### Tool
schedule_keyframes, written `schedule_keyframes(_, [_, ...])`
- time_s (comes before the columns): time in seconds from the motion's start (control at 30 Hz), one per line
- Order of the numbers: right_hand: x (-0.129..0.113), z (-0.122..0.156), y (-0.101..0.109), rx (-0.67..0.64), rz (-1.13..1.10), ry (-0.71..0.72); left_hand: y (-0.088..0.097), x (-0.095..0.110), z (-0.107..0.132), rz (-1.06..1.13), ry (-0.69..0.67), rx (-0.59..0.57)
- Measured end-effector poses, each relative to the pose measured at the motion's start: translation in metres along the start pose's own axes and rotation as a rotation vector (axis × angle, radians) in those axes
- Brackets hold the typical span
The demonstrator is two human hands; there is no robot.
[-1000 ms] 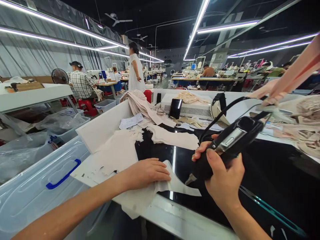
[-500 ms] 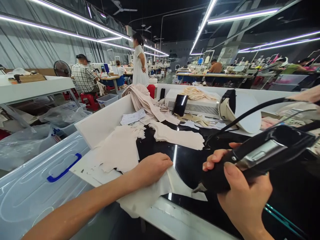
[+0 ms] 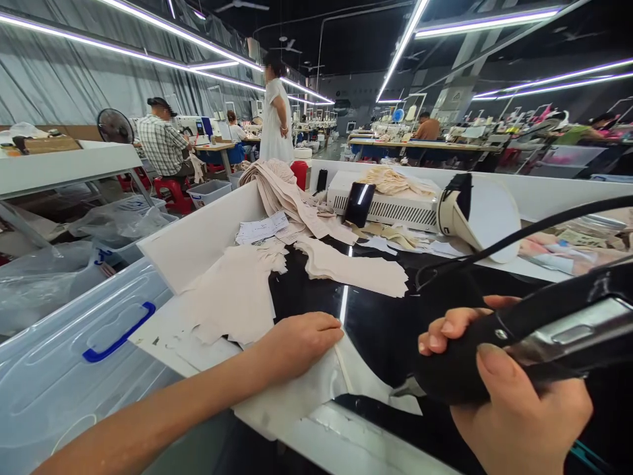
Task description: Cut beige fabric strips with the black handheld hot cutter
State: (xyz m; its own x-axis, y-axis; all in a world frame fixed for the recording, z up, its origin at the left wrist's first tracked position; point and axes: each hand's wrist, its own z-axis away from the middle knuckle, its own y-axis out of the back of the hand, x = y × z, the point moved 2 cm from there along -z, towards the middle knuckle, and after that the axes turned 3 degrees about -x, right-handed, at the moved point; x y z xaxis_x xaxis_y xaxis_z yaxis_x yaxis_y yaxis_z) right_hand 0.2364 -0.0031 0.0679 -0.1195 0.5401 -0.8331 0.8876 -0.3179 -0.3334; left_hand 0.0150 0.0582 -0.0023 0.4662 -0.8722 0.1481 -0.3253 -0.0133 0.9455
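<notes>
Pinching white fabric (image 3: 362,377) at five o'clock with the left hand (image 3: 302,343), gripping the black tool (image 3: 534,319) at four o'clock with the right hand (image 3: 527,406); seemingly aligning its tip (image 3: 408,388) with the edge, probably needing steady tension.

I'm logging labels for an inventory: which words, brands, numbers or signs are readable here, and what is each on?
No text is readable.
Slip: marks too small to read.
Pillar sign: too small to read.
Far wall: faint marks, too blurred.
Black tool: no readable text shows.
</notes>
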Motion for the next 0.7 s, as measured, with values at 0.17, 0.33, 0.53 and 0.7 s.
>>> schedule_keyframes(0.17, [0.005,-0.013,-0.013,0.016,-0.029,0.032,-0.003,0.0,0.001,-0.011,-0.009,0.013])
schedule_keyframes(0.33, [0.027,-0.031,-0.036,-0.014,-0.088,0.065,-0.006,0.0,0.003,-0.003,0.008,0.011])
schedule_keyframes(0.53, [0.051,-0.04,-0.054,-0.097,-0.086,0.099,-0.004,0.002,0.004,0.014,0.009,0.059])
schedule_keyframes(0.7, [0.058,-0.04,-0.058,-0.115,-0.077,0.102,-0.001,0.004,0.003,0.025,0.012,0.044])
